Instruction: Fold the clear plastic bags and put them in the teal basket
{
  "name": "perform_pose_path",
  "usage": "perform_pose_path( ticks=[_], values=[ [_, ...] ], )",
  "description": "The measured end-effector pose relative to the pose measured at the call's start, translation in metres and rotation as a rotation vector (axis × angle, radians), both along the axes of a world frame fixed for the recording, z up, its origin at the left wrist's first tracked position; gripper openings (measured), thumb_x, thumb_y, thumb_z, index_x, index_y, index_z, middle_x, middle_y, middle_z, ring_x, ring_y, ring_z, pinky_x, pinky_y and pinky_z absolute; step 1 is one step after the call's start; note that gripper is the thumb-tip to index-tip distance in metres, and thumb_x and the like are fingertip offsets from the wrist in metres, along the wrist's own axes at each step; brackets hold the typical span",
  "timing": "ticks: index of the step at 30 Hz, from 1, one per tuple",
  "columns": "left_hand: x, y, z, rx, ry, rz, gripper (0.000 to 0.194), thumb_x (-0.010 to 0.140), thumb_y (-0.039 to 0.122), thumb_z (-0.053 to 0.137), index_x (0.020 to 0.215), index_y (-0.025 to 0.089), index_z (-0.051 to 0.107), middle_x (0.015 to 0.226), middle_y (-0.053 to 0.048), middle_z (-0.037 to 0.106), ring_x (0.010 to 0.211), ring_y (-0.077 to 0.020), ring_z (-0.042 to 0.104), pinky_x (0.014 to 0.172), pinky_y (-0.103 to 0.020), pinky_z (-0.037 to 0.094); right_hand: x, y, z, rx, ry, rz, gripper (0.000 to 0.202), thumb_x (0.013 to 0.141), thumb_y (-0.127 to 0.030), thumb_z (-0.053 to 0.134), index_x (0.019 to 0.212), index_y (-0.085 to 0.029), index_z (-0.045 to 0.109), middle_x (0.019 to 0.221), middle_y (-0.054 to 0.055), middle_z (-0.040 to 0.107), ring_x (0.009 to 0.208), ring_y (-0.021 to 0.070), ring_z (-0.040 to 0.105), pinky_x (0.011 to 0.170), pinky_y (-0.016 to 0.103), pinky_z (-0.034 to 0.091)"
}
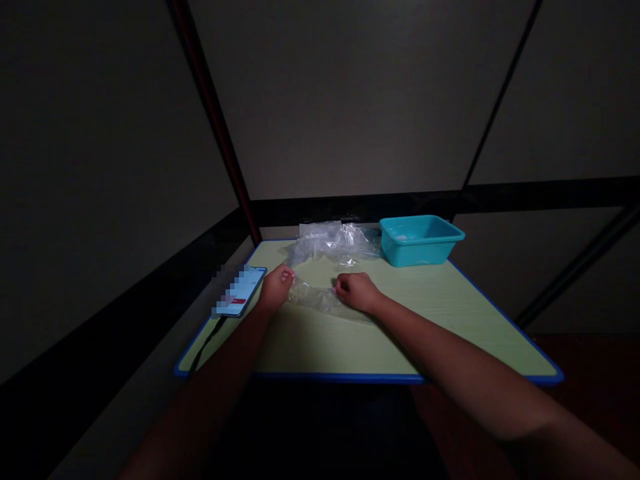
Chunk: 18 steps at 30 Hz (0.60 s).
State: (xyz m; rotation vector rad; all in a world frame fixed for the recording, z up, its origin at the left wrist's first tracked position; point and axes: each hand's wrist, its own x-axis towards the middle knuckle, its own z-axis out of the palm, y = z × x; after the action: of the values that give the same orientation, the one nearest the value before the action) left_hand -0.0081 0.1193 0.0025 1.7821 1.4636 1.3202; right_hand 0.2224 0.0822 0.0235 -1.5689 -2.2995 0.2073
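A clear plastic bag (320, 300) stretches between my two hands, low over the table. My left hand (277, 287) pinches its left end, fingers closed. At the other end, the curled fingers of my right hand (356, 291) grip the bag's upper edge. Behind them lies a crumpled heap of clear plastic bags (333, 243), at the back of the table. Part of the held bag is hidden behind my right hand and wrist.
The small pale table (480, 327) has a blue edge. A turquoise plastic basin (417, 250) stands at the back right, something pale inside it. A phone (243, 293) with a lit screen and a dark cable lies at the left edge. Walls rise behind and to the left.
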Motion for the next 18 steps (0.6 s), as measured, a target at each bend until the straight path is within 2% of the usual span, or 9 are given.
perform_pose_path(
  ticks=[6, 11, 18],
  values=[
    [0.002, 0.0021, 0.0005, 0.021, 0.013, -0.021, 0.005, 0.072, 0.025, 0.051, 0.07, 0.021, 0.053, 0.06, 0.002, 0.06, 0.061, -0.0155, 0.06, 0.06, -0.025, 0.046, 0.0002, -0.0008, 0.0018, -0.015, 0.004, -0.02, 0.015, 0.081, -0.026, 0.051, 0.079, -0.019, 0.064, 0.076, 0.004, 0.068, 0.066, 0.0137, 0.055, 0.06, 0.024, 0.028],
    [0.0031, 0.0066, -0.0032, 0.022, 0.048, -0.02, 0.004, 0.072, 0.025, 0.051, 0.07, 0.021, 0.052, 0.059, 0.003, 0.059, 0.06, -0.0157, 0.061, 0.059, -0.025, 0.046, -0.0007, -0.001, 0.0046, -0.041, -0.002, -0.028, 0.018, 0.082, -0.032, 0.054, 0.078, -0.02, 0.066, 0.076, 0.003, 0.068, 0.067, 0.0141, 0.056, 0.061, 0.024, 0.029],
    [0.0077, 0.0096, -0.0008, 0.041, 0.124, -0.005, 0.005, 0.073, 0.022, 0.047, 0.07, 0.021, 0.051, 0.058, 0.004, 0.056, 0.057, -0.0149, 0.058, 0.058, -0.023, 0.044, -0.0009, 0.0018, 0.0012, -0.046, -0.047, -0.065, 0.019, 0.081, -0.032, 0.053, 0.078, -0.019, 0.066, 0.08, 0.006, 0.069, 0.07, 0.0157, 0.058, 0.058, 0.026, 0.027]
  ],
)
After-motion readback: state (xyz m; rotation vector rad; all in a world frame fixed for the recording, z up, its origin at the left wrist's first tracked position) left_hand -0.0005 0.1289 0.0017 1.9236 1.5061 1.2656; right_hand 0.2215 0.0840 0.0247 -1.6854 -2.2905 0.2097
